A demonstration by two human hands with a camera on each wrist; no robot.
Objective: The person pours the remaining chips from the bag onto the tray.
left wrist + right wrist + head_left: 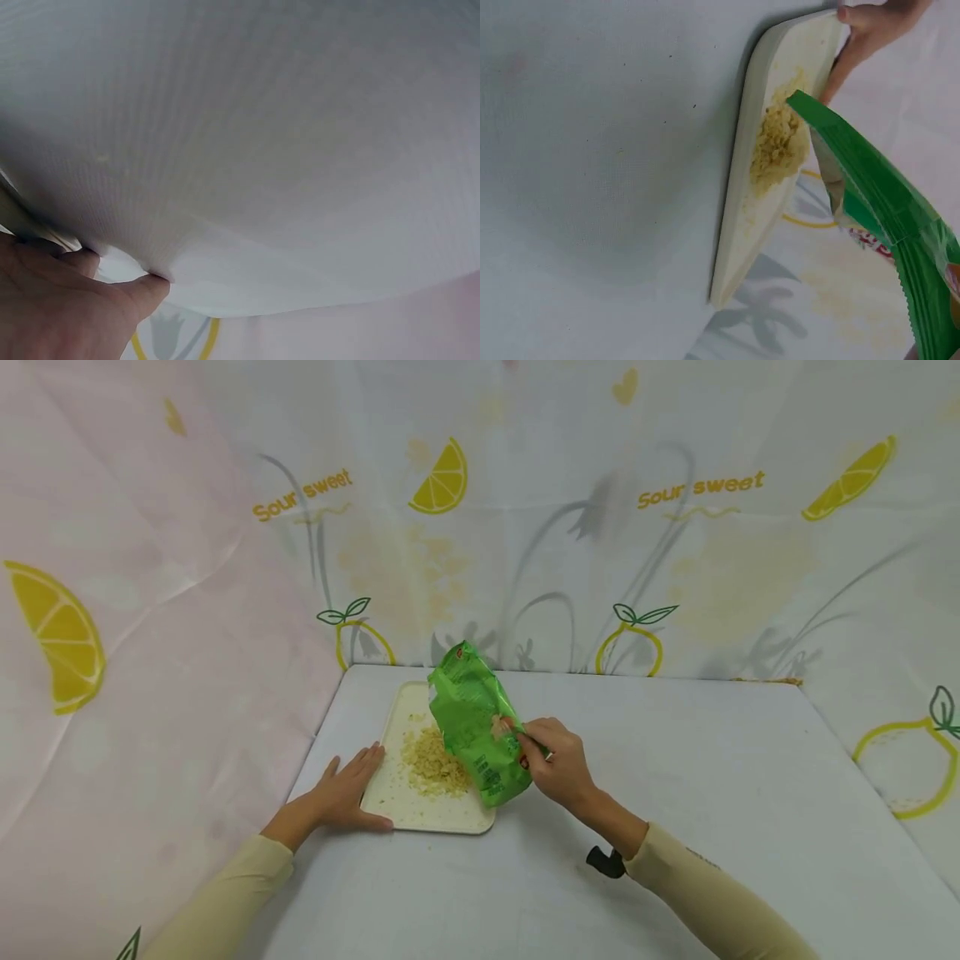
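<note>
My right hand (557, 762) grips the end of a green snack bag (480, 727), which hangs tilted over a cream-coloured tray (438, 817). A heap of yellow crumbled chips (431, 764) lies on the tray, partly behind the bag. In the right wrist view the bag (877, 180) has its torn edge above the crumb heap (778, 142). My left hand (347, 792) rests at the tray's left edge with fingers and thumb spread. The left wrist view shows that hand (82, 300) low in the corner, its fingertips against the white surface.
A white-covered table (675, 777) carries the tray on its left side. Printed cloth (525, 527) rises behind the table and on both sides. A small black object (604, 862) shows below my right forearm. Tiny dark specks dot the table in the right wrist view.
</note>
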